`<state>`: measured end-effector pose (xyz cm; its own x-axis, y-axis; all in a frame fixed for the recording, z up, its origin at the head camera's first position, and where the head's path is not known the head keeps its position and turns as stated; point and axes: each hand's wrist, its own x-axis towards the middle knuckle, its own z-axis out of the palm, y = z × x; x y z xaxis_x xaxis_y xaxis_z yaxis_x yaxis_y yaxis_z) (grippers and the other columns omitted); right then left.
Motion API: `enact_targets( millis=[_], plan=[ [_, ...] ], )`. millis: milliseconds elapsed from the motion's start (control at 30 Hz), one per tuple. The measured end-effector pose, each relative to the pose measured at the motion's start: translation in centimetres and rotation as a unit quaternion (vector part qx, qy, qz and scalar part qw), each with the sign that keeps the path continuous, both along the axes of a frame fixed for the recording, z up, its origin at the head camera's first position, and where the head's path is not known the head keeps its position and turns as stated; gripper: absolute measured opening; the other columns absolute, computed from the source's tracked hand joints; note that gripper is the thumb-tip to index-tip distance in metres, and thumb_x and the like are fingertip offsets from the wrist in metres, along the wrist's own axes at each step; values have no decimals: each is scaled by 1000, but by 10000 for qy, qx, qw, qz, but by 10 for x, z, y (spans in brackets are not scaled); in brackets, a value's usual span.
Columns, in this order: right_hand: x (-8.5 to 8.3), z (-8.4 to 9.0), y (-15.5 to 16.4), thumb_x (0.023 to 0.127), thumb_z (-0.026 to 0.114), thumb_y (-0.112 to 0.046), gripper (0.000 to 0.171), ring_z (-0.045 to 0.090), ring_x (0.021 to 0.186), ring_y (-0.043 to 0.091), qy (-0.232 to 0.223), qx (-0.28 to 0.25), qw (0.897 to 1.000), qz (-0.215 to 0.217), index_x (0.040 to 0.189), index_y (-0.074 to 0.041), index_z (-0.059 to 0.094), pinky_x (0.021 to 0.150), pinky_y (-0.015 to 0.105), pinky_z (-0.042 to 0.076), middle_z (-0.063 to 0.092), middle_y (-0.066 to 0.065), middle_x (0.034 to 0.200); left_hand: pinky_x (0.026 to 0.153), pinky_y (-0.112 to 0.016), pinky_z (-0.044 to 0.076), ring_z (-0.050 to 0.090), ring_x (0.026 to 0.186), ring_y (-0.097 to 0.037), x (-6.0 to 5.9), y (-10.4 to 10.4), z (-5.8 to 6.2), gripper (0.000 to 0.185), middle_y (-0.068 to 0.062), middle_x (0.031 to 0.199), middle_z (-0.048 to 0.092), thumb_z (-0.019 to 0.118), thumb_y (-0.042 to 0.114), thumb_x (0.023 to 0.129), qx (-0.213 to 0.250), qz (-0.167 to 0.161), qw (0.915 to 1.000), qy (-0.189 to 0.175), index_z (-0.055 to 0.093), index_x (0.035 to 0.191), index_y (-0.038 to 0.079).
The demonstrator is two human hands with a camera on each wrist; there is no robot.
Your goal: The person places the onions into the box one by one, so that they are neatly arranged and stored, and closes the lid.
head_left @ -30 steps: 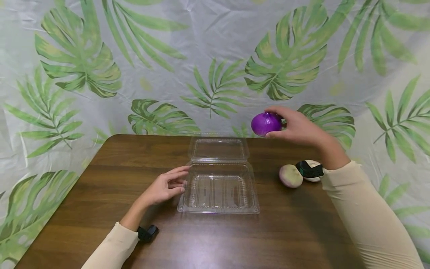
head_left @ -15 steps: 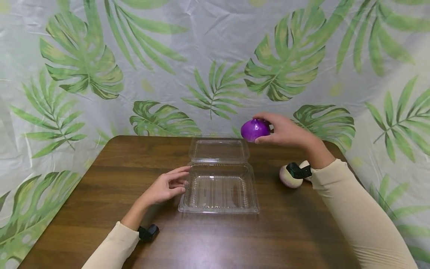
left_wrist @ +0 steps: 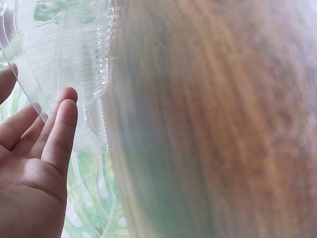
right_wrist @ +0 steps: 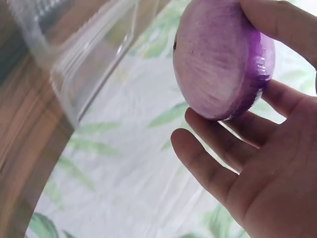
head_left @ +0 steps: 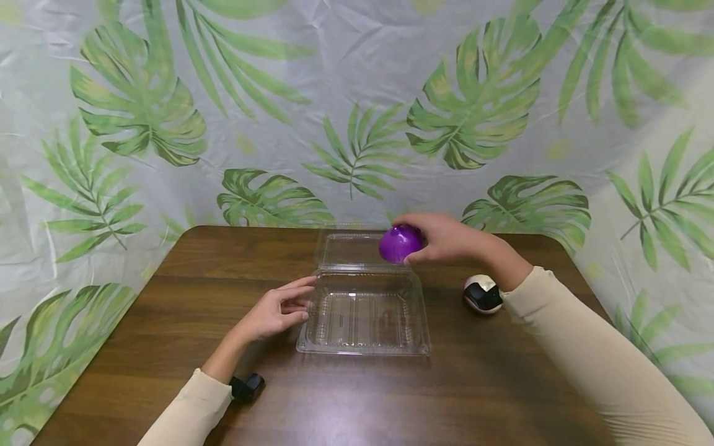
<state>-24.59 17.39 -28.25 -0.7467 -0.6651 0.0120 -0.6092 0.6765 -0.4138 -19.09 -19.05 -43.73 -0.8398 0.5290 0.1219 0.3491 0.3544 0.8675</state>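
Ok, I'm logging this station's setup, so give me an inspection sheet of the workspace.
Surface: dark wooden table.
Job's things: purple onion, held above the open clear clamshell container, over its lid.
Clutter: a pale round vegetable on the table behind the right wrist camera.
Hands: right hand grips the onion; left hand rests against the container's left edge, fingers straight.
Cables: nothing seen.
Surroundings: leaf-print backdrop.
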Motion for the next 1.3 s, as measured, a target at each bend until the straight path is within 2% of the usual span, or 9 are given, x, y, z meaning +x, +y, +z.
enact_targets(
  millis=[200,333,600,1033,1300],
  plan=[
    [15,5,-21,79,81,-19,68,58,124,36,118,12,9989,455,140,-4,52,102,51,54,59,18,136,99,-38,58,62,119,-42,0,1,-1,62,-22,157,37,66,1,91,33,-51,10000,17,41,149,-2],
    [27,11,-34,80,81,-19,68,57,125,32,2,-58,9972,744,140,-6,52,102,48,54,57,14,139,99,-39,58,63,119,-41,-1,1,-2,63,-22,157,38,66,0,91,64,-45,10000,41,41,149,-1],
    [38,14,-47,82,80,-22,70,56,128,29,-93,73,9963,857,144,-11,48,102,46,56,54,11,143,99,-38,58,63,118,-42,-1,2,-4,59,-21,158,36,66,-1,90,212,-63,9997,57,45,145,-5],
    [31,-11,-53,81,81,-24,68,53,133,29,152,280,9955,889,141,-9,51,108,47,51,56,10,141,99,-39,58,63,117,-44,0,3,-5,57,-21,159,35,66,-2,89,284,-72,9996,63,46,143,-8],
    [34,-25,-58,82,81,-26,69,53,133,30,15,367,9957,853,142,-11,51,108,48,51,56,9,143,99,-39,58,63,117,-43,1,2,-5,56,-21,159,35,66,-2,89,313,-55,9995,50,48,141,-9]
  ],
)
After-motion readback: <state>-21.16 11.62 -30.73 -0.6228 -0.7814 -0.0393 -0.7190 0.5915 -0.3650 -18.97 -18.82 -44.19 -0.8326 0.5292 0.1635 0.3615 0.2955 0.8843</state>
